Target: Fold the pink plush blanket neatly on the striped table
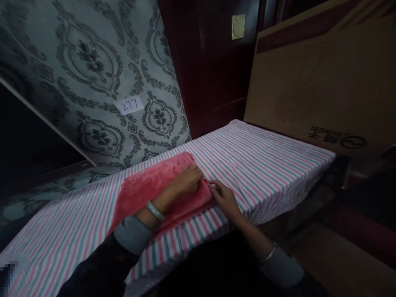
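Note:
A folded piece of pink plush fabric (145, 187) lies on a table covered by a striped cloth (253, 165). My left hand (190, 179) rests over its right part, with the fingers curled down onto the fabric near its right edge. Just beside it, my right hand (227, 200) pinches the fabric's right edge between thumb and fingers. A small whitish bit shows at that pinch, too small to name. The fabric's layers can be seen along its front right side. What kind of article it is cannot be made out.
Patterned wallpaper (93, 57) with a paper label marked 277 (130, 105) rises behind the table. A dark red door panel (213, 70) stands next to it. At the right, a large cardboard box (309, 82) borders the table's far end.

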`<state>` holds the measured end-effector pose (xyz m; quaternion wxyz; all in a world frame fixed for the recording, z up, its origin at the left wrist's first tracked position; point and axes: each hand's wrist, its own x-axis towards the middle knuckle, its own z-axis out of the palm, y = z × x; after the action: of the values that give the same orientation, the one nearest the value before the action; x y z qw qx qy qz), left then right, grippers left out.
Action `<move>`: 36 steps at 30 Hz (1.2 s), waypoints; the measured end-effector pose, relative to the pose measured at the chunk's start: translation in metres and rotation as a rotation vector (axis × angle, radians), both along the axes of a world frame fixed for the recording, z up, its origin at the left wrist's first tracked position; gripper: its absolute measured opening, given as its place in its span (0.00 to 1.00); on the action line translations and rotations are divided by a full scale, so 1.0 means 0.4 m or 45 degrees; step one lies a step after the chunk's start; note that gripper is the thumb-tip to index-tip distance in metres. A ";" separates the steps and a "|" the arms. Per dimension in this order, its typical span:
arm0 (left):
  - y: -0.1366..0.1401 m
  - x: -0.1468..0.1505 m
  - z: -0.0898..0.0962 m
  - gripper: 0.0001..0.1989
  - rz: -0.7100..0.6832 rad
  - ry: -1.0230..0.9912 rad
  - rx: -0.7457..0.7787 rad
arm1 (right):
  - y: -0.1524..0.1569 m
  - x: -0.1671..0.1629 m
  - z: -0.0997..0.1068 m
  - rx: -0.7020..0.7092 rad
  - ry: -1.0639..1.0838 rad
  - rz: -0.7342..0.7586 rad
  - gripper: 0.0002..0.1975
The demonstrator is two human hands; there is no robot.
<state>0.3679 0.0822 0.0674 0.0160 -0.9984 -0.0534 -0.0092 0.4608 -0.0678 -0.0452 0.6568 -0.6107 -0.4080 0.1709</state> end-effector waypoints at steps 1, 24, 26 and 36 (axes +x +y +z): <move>0.003 -0.005 0.003 0.15 -0.013 0.000 0.009 | 0.009 0.005 0.003 0.000 -0.032 -0.018 0.15; 0.016 0.005 0.051 0.16 -0.101 0.126 -0.244 | 0.007 0.030 0.059 -0.031 0.400 0.442 0.15; 0.007 0.006 0.053 0.18 -0.092 0.121 -0.271 | 0.008 0.026 0.058 0.006 0.383 0.389 0.14; -0.039 0.001 0.063 0.06 -0.222 0.194 -0.305 | 0.006 0.037 0.046 0.014 0.275 0.433 0.12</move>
<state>0.3683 0.0665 0.0927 -0.1001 -0.9918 0.0341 0.0717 0.4755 -0.0654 -0.0267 0.6619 -0.5075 -0.4332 0.3415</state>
